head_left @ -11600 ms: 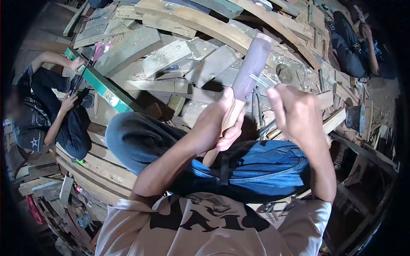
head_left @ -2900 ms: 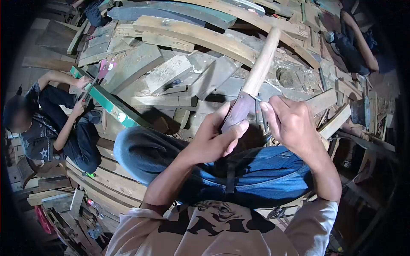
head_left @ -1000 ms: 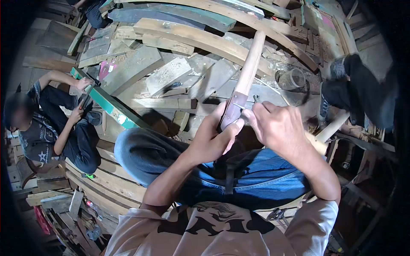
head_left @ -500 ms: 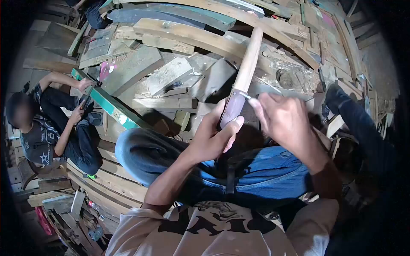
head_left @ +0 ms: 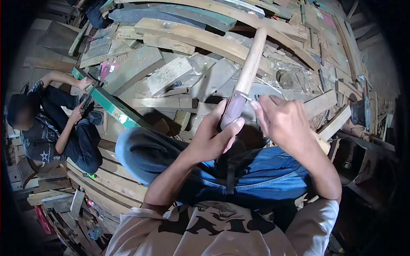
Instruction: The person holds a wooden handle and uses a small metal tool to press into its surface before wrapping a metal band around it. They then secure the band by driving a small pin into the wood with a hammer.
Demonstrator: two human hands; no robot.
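My left hand (head_left: 218, 134) is wrapped round the purple-grey lower end of a long pale wooden handle (head_left: 252, 64). The handle slants up and away, tilted to the right. A dark band with a small shiny metal bit (head_left: 245, 96) crosses it where the purple-grey part begins. My right hand (head_left: 282, 117) is just right of that band, its fingers curled with thumb and forefinger close to the metal bit. Whatever may lie within those fingers is hidden.
Another person (head_left: 51, 123) sits at the left, both hands at a green-painted beam (head_left: 112, 106). Planks and offcuts (head_left: 168, 76) cover the floor ahead, with a long curved timber (head_left: 192, 36) behind. Slats (head_left: 119, 175) lie left of my bent knee (head_left: 136, 149).
A dark-trousered leg on the right has gone out of view, exposing boards there. The handle's far tip has shifted slightly right. My hands keep nearly the same hold.
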